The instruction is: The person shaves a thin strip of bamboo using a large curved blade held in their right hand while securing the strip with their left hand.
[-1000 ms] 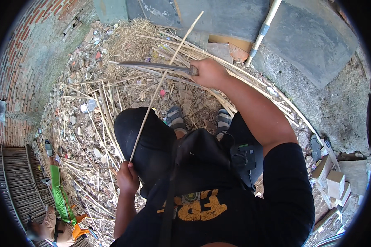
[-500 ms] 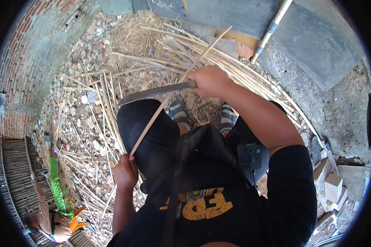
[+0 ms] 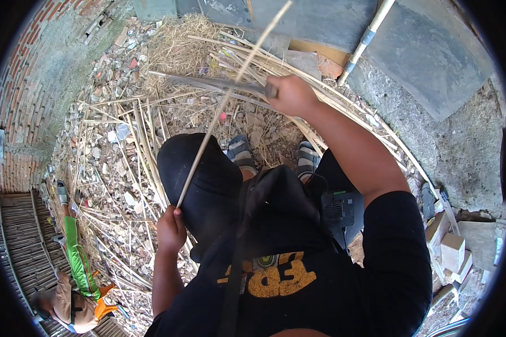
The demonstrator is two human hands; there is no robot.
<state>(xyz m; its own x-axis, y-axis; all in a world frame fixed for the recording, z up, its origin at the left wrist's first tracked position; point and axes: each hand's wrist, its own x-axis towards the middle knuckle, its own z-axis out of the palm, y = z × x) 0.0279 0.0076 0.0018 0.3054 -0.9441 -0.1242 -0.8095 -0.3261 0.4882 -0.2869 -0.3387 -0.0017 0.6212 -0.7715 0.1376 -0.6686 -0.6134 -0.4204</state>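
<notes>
My left hand (image 3: 171, 229) is closed round the lower end of a thin bamboo strip (image 3: 214, 122), beside my left knee. The strip slants up and away over the knee, its far end near the top of the view. My right hand (image 3: 293, 96) grips the handle of a machete (image 3: 246, 87), held out in front of me. Its blurred blade points left and crosses the strip's upper part; whether the two touch, I cannot tell.
Long bamboo strips (image 3: 343, 104) lie in a bundle ahead and to the right. Dry straw (image 3: 183, 45) and rubble (image 3: 112, 151) cover the ground. At left, another person (image 3: 76, 306) sits by a slatted bamboo panel (image 3: 22, 241). A pole (image 3: 367, 39) leans at the back wall.
My right hand and the machete have moved up and slightly right, away from the strip's middle. The strip's far end has swung upward and left. My left hand keeps its hold.
</notes>
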